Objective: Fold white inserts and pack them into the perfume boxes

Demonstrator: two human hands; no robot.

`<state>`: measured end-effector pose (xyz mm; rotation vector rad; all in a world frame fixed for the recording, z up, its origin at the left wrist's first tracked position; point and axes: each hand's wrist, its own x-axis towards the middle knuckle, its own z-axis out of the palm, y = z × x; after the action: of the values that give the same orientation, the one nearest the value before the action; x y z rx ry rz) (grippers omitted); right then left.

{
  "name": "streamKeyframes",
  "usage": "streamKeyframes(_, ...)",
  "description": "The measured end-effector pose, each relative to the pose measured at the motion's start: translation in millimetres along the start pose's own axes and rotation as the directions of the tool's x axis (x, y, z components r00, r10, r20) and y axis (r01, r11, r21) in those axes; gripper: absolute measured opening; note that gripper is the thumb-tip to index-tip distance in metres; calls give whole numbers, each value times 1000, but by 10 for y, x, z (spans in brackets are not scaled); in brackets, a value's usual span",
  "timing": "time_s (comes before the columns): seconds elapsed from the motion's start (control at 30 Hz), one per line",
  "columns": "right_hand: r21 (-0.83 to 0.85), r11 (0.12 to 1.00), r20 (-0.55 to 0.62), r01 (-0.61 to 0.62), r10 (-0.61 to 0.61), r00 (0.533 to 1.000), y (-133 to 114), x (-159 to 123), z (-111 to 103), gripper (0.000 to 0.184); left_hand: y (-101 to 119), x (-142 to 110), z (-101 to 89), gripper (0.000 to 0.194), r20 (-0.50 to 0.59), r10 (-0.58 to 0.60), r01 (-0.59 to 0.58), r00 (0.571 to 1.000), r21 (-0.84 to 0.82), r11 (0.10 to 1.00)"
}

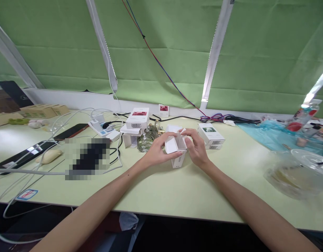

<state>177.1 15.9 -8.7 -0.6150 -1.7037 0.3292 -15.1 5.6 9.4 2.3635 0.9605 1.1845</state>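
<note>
Between my two hands a small white carton (178, 160) stands on the table with its top flaps folded outward. My left hand (159, 149) grips the carton's left flap and side, thumb along the near edge. On the other side my right hand (195, 147) pinches the right flap at the top rim. The carton's inside is partly visible; its bottom is hidden. Just left of my left hand are several glass bottles (145, 140) with gold-coloured tops. A closed white box (210, 135) with a green-and-white picture lies right of my right hand.
A white box with a red picture (137, 117) rests on another open box (130, 140). A power strip (100, 127) and white cables spread over the left side. To the right are a plastic container (295, 175) and blue plastic sheet (266, 136). The table's front edge (177, 215) is near me.
</note>
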Motion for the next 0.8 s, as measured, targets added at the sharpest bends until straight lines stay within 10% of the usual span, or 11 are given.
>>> streamKeyframes(0.8, -16, 1000, 5, -5, 5, 1000, -37, 6, 15, 21, 10, -2, 1, 48, 6, -20, 20, 1000, 5, 1000)
